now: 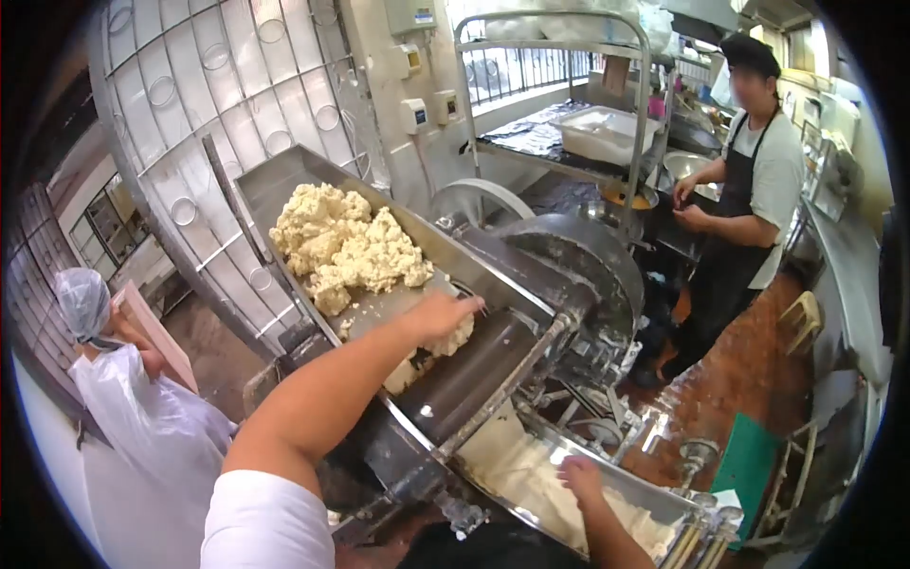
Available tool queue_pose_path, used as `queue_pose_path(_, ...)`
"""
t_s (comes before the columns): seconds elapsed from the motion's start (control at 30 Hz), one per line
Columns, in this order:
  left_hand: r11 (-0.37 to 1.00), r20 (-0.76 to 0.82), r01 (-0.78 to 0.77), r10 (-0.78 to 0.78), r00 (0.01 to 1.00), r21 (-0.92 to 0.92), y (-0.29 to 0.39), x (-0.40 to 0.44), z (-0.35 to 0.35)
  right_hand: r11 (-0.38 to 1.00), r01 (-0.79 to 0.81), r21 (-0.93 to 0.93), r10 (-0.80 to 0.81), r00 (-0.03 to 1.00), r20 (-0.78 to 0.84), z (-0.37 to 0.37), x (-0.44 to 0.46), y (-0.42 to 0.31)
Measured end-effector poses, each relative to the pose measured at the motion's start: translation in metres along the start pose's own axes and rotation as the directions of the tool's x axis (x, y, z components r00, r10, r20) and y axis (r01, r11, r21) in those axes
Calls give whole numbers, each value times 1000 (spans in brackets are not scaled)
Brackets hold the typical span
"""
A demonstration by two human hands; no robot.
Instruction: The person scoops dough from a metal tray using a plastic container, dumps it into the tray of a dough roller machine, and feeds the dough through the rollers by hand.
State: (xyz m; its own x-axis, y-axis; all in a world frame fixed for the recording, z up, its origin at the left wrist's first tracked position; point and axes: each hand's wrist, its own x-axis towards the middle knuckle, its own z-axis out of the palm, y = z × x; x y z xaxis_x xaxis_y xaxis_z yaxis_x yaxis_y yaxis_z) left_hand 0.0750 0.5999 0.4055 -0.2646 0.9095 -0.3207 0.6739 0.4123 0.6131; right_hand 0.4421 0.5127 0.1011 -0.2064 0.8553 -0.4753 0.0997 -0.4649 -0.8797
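Observation:
My left hand (pixel 444 317) reaches across a dough roller machine, its fingers curled over a lump of crumbly dough (pixel 459 339) beside the dark metal roller (pixel 482 365). A thin dark metal edge shows by its fingertips; I cannot make out what it is. Up the sloping metal hopper (pixel 379 196) lies a large heap of rough, pale yellow dough (pixel 346 242). Below the roller, a smooth dough sheet (pixel 531 479) lies in the lower tray. Over that sheet is my right hand (pixel 582 479), fingers apart and nothing in it.
A round machine guard (pixel 592 270) stands beyond the roller. At the right, a person in a dark apron (pixel 739 190) stands by a rack (pixel 555 43) holding a white tub (pixel 607 133). Another person in a hair net (pixel 81 302) is at the left. A green board (pixel 744 469) leans at lower right.

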Motion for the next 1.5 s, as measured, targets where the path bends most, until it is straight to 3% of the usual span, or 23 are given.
queue_pose_path(0.07, 997, 28, 26, -24, 999, -75, -3, -1, -1, 989, -85, 124, 59, 978, 200, 47, 20, -26)
queue_pose_path(0.13, 986, 127, 109, -93, 988, -124, -2, -2, -7, 901, -280, 332, 132, 904, 407, 91, 47, -49)
queue_pose_path(0.23, 983, 213, 112, -79, 974, -147, 0, -3, -13, 626, -390, 675, -21, 857, 514, 161, 61, -102)
queue_pose_path(0.27, 994, 224, 59, -37, 974, -90, 2, -1, -20, 611, -405, 680, -72, 827, 557, 173, 68, -106)
queue_pose_path(0.3, 990, -82, -136, 139, 987, 41, -6, 8, -28, 593, -424, 685, -119, 795, 595, 182, 73, -108)
queue_pose_path(0.33, 936, -344, -271, 337, 876, 227, -12, 18, -36, 577, -444, 686, -166, 759, 630, 192, 80, -110)
queue_pose_path(0.37, 929, -416, -235, 341, 843, 286, -9, 20, -62, 546, -461, 699, -199, 739, 643, 200, 80, -114)
queue_pose_path(0.47, 880, -534, -71, 348, 771, 470, -28, 50, -140, 475, -476, 740, -241, 739, 629, 215, 78, -121)
queue_pose_path(0.53, 980, -465, 31, 64, 883, 195, -70, 102, -156, 452, -470, 758, -241, 754, 611, 217, 75, -123)
queue_pose_path(0.63, 930, -532, 204, -11, 847, 306, -59, 99, -143, 427, -456, 780, -237, 777, 584, 215, 72, -124)
queue_pose_path(0.73, 948, -299, 106, -12, 954, 300, -53, 89, -153, 406, -447, 797, -239, 790, 564, 212, 71, -126)
queue_pose_path(0.77, 916, -342, 137, 0, 940, 376, -49, 81, -145, 395, -444, 804, -244, 793, 558, 211, 70, -127)
queue_pose_path(0.87, 905, -273, 95, 24, 962, 414, -49, 67, -132, 356, -432, 829, -260, 806, 532, 204, 63, -132)
queue_pose_path(1.03, 809, -318, 291, -136, 938, 510, -13, 15, -87, 336, -430, 838, -259, 813, 521, 175, 48, -120)
queue_pose_path(1.1, 796, -341, 275, -92, 936, 539, -9, 4, -62, 378, -431, 819, -193, 829, 525, 162, 49, -110)
queue_pose_path(1.2, 783, -331, 252, -63, 942, 568, 9, -20, -31, 436, -358, 825, -231, 842, 488, 145, 36, -103)
queue_pose_path(1.3, 791, -304, 220, -45, 952, 570, 15, -31, -16, 429, -379, 820, -155, 864, 480, 126, 37, -80)
queue_pose_path(1.4, 843, -337, 141, 50, 940, 519, 18, -40, -13, 436, -427, 792, -125, 843, 523, 110, 34, -72)
queue_pose_path(1.5, 862, -226, -28, 164, 960, 507, -1, -21, -24, 510, -435, 742, -52, 845, 532, 90, 31, -54)
